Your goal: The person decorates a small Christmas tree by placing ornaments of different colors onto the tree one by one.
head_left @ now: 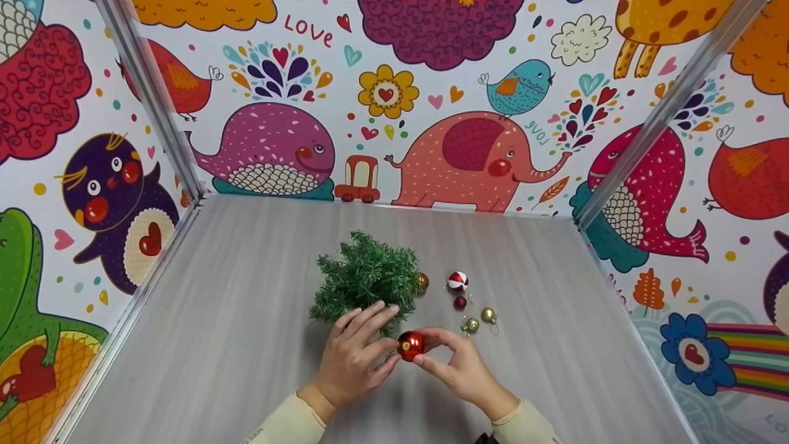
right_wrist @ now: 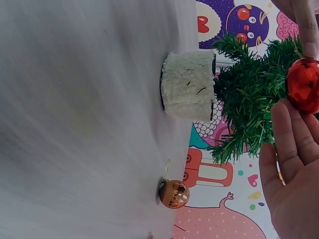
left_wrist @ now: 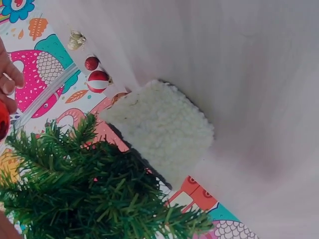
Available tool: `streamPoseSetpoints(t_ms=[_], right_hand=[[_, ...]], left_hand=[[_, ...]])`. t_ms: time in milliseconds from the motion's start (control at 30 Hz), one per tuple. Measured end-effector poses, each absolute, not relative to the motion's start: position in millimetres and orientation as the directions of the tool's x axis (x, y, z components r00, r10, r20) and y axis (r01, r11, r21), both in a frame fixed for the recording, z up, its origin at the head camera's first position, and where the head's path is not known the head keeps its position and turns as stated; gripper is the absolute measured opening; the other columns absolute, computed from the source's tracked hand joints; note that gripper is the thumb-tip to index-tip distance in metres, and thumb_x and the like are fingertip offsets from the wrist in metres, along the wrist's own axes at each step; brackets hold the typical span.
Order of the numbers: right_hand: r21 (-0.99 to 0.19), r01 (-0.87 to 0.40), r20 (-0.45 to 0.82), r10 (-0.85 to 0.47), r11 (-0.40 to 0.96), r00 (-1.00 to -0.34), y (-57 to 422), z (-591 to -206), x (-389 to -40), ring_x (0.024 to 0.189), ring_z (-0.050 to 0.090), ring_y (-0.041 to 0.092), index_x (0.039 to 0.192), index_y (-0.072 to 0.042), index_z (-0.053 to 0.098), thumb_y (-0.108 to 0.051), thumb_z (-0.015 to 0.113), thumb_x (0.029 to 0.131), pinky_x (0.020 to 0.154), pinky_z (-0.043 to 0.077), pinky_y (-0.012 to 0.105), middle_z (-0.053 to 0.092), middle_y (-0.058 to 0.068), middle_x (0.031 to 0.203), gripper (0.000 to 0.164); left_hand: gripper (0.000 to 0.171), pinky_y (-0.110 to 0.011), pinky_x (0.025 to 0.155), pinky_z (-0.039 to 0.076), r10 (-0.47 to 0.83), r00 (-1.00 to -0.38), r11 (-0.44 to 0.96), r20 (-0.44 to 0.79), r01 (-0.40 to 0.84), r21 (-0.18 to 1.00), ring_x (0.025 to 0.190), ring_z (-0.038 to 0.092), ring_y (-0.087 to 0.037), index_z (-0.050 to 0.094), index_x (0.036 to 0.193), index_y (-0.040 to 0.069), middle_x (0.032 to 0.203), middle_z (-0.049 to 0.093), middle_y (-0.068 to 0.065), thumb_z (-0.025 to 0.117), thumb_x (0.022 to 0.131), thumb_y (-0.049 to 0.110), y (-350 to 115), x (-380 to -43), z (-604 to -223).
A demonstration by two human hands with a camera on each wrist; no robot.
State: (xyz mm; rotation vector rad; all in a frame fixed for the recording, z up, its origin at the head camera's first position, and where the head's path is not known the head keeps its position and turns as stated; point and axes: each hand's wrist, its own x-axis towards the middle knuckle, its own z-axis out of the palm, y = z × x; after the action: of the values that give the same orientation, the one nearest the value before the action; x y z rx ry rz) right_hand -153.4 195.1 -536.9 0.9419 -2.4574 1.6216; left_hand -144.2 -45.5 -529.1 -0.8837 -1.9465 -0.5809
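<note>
A shiny red Christmas bauble (head_left: 411, 346) is between my two hands, in front of a small artificial Christmas tree (head_left: 367, 274). My right hand (head_left: 462, 364) grips the bauble between thumb and fingers from the right. On its left side, my left hand (head_left: 357, 351) pinches at the bauble's edge with thumb and index finger. The other left fingers extend over the tree's near branches. In the right wrist view the bauble (right_wrist: 304, 85) is beside the green branches (right_wrist: 254, 89). The tree's white fleecy base (right_wrist: 188, 85) stands on the table.
Right of the tree lie a copper bauble (head_left: 423, 282), a red-and-white bauble (head_left: 457, 281), a small dark red bauble (head_left: 460, 302) and two gold baubles (head_left: 489, 315). Patterned panels (head_left: 265, 148) with metal edge posts enclose the grey table (head_left: 246, 277) at the back and sides.
</note>
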Motion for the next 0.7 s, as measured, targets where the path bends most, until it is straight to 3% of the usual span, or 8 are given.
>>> streamPoseSetpoints(t_ms=[233, 500, 700], right_hand=[[-0.815, -0.507, 0.351, -0.456, 0.282, -0.818, 186.9, -517.6, -144.8, 0.094, 0.068, 0.021, 0.122, 0.0, 0.066, -0.01, 0.075, 0.089, 0.085, 0.052, 0.047, 0.072, 0.004, 0.105, 0.036], [-0.815, -0.508, 0.352, -0.459, 0.278, -0.816, 193.4, -540.0, -154.0, 0.095, 0.068, 0.017, 0.125, -0.011, 0.066, -0.017, 0.075, 0.09, 0.087, 0.052, 0.04, 0.071, -0.002, 0.107, 0.036], [-0.793, -0.531, 0.362, -0.468, 0.301, -0.806, 196.5, -541.8, -155.3, 0.095, 0.067, 0.016, 0.125, -0.013, 0.066, -0.023, 0.075, 0.09, 0.086, 0.052, 0.043, 0.071, -0.005, 0.106, 0.037]], left_hand=[[0.018, -0.047, 0.104, 0.035, 0.366, -0.365, 0.626, 0.856, 0.777, 0.064, 0.13, 0.051, -0.029, 0.074, 0.08, 0.019, 0.142, 0.056, -0.007, 0.085, 0.074, 0.032, -45.4, -145.3, -531.0], [0.009, -0.046, 0.102, 0.037, 0.336, -0.394, 0.645, 0.855, 0.758, 0.096, 0.128, 0.053, -0.027, 0.073, 0.078, 0.018, 0.135, 0.061, -0.006, 0.081, 0.076, 0.02, -42.3, -140.5, -532.2], [0.003, -0.045, 0.097, 0.04, 0.3, -0.377, 0.646, 0.876, 0.756, 0.104, 0.119, 0.058, -0.028, 0.069, 0.075, 0.017, 0.13, 0.063, -0.007, 0.072, 0.076, 0.016, -43.3, -133.7, -533.4]])
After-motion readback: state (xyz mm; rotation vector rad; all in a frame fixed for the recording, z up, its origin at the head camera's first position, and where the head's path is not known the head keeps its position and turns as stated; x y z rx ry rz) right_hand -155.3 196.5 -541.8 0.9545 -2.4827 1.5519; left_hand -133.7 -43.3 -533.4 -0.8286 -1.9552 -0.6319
